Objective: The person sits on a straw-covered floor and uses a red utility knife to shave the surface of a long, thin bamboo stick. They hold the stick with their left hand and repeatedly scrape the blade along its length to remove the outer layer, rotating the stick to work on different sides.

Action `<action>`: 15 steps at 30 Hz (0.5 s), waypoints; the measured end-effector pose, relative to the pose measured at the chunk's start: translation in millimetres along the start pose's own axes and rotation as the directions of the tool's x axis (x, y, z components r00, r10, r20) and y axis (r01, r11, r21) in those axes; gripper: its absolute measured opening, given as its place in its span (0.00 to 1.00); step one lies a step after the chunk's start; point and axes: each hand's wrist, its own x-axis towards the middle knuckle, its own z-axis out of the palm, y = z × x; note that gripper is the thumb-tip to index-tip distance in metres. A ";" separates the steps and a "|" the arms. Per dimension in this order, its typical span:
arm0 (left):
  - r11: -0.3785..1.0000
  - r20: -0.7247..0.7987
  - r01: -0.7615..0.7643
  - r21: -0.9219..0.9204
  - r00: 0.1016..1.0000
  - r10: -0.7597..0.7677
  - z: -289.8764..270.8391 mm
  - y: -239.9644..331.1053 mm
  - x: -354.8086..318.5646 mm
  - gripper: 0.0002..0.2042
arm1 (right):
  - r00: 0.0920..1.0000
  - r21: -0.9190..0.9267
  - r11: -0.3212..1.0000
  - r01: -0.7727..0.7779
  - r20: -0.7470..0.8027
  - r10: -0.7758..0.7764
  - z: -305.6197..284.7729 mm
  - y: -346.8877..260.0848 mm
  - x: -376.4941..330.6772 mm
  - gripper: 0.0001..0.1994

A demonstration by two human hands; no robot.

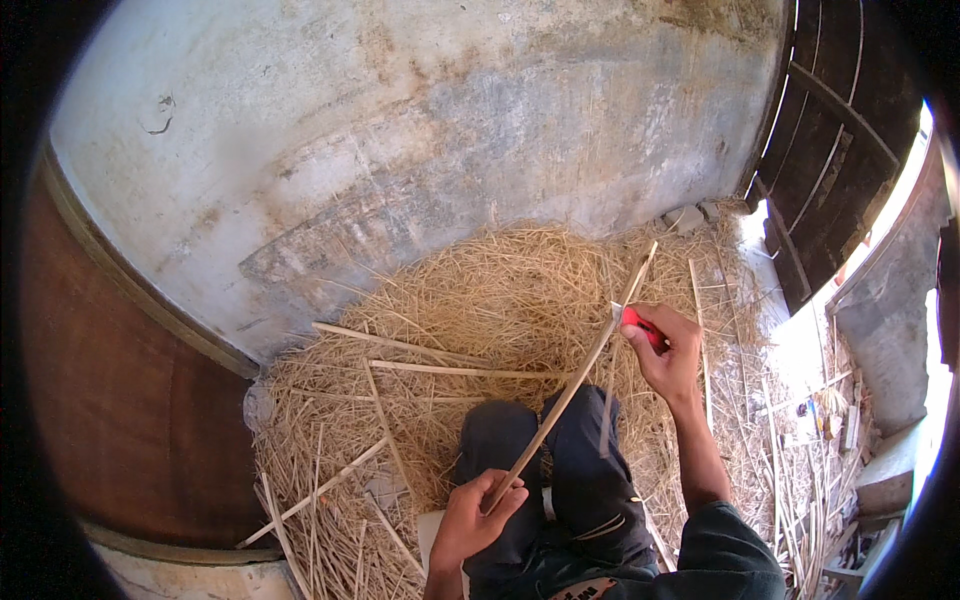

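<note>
A long thin strip of bamboo or wood [560, 410] slants up from my lap toward the far right, above the straw. My left hand [478, 515] is closed round its lower end, by my left thigh. My right hand [668, 350] grips a red-handled utility knife [642, 328]. Its pale blade lies against the upper part of the strip, short of the far tip. A thin curl or sliver [606, 425] hangs below the strip, over my right knee.
Straw-like shavings [500, 290] cover the floor up to a stained wall [450, 130]. Several loose strips [470, 372] lie about, more of them at lower left and right. A brown door panel [130, 400] stands at left, a dark slatted door [830, 130] at far right.
</note>
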 end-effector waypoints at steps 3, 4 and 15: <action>0.994 0.000 -0.042 -0.097 0.999 0.043 2.6 12.4 10.8 0.17 | 0.999 0.018 0.999 0.026 0.021 -0.027 -1.3 -8.2 -2.9 0.12; 0.986 -0.002 -0.034 -0.161 0.999 0.034 5.6 17.4 13.4 0.17 | 0.998 0.031 0.998 0.057 0.005 -0.058 -1.8 -10.4 -3.0 0.12; 0.966 -0.182 -0.230 0.116 0.951 0.248 15.1 37.1 25.9 0.16 | 0.993 -0.018 0.994 0.110 -0.028 -0.110 -17.0 -13.5 -3.1 0.12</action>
